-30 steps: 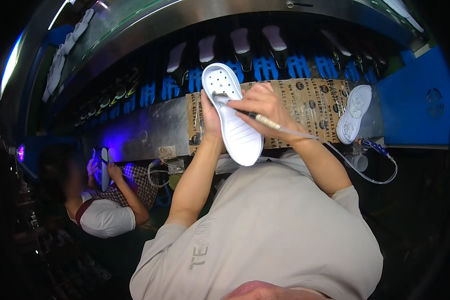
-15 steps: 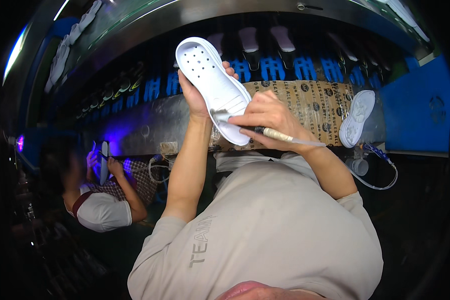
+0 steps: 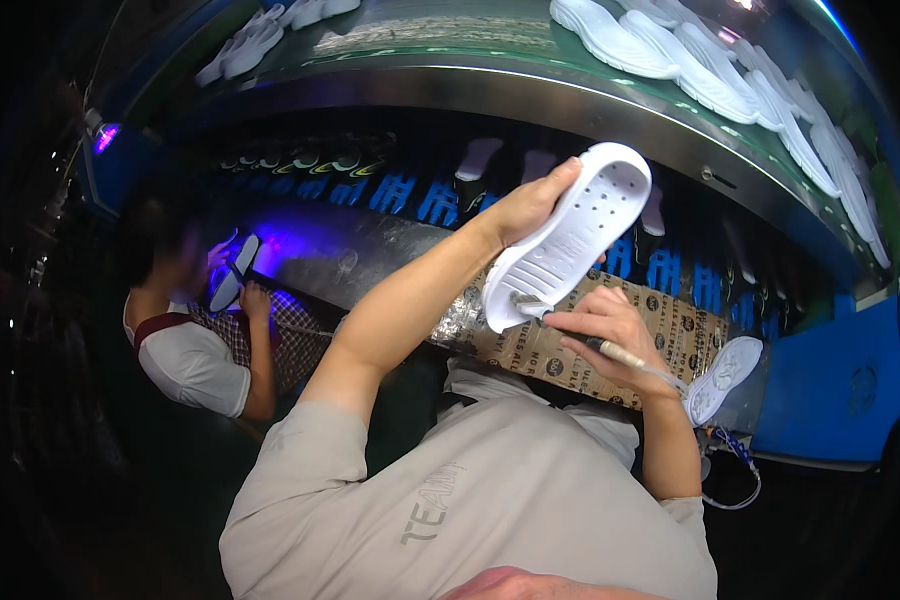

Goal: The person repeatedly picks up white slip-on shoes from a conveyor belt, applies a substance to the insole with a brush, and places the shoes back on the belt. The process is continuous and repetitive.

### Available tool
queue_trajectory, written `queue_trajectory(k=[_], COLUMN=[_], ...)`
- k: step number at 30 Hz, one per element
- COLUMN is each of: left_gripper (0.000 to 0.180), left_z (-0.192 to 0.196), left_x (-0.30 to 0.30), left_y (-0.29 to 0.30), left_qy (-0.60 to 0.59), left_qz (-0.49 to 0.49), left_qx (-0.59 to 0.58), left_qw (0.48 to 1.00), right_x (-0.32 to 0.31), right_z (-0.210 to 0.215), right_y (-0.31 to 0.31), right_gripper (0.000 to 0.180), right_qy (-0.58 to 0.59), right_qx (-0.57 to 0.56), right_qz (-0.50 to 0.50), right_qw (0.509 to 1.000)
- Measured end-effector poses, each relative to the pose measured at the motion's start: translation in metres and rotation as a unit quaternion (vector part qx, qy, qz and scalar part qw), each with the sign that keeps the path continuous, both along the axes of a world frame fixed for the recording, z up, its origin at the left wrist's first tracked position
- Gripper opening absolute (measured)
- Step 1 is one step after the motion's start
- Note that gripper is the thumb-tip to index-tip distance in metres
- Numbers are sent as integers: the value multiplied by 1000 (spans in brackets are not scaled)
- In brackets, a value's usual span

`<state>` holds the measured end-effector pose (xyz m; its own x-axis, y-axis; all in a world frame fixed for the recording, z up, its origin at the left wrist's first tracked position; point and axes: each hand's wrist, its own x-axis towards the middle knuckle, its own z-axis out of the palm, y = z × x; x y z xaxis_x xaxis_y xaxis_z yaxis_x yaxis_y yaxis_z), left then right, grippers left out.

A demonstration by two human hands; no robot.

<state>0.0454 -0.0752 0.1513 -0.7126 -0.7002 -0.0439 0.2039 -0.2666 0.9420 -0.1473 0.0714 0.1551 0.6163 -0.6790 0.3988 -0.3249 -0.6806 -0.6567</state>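
My left hand (image 3: 538,208) grips a white shoe sole (image 3: 562,255) along its left edge and holds it tilted above the bench. The broad end with small holes points away from me, up and to the right. Fingers of my right hand (image 3: 618,335) are closed round a slim brush (image 3: 611,349) with a pale wrapped handle and a thin tube running from its rear. Its bristles rest on the inner face of the sole at the near, narrow end. A second white sole (image 3: 722,380) lies on the bench right of my right hand.
Brown printed paper (image 3: 560,365) covers part of the metal bench (image 3: 355,255). Beyond it are blue racks (image 3: 438,203) with shoe parts, under a green conveyor (image 3: 450,40) carrying several white soles (image 3: 705,75). A co-worker (image 3: 190,350) handles a sole at left. A hose (image 3: 735,445) hangs at right.
The view has turned, so more of the conveyor shows. The sole now leans to the right rather than the left. The brush has moved nearer the tip of the sole's narrow end.
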Motion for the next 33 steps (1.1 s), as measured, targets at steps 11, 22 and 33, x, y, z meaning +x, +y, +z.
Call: queue_trajectory(k=[11, 22, 33], left_gripper=[88, 88, 83], left_z=[6, 34, 12], left_x=[-19, 6, 23], left_y=[-7, 5, 9], left_qy=[-443, -479, -484], left_qz=[-110, -166, -95], left_qx=[-242, -212, -186], left_qw=[856, 835, 850], right_x=[-17, -50, -71], right_z=[7, 5, 21], right_y=[-2, -10, -10], right_gripper=[33, 37, 28], right_qy=[84, 49, 63], right_qx=[12, -42, 29], right_qz=[12, -65, -16], right_qw=[996, 996, 997])
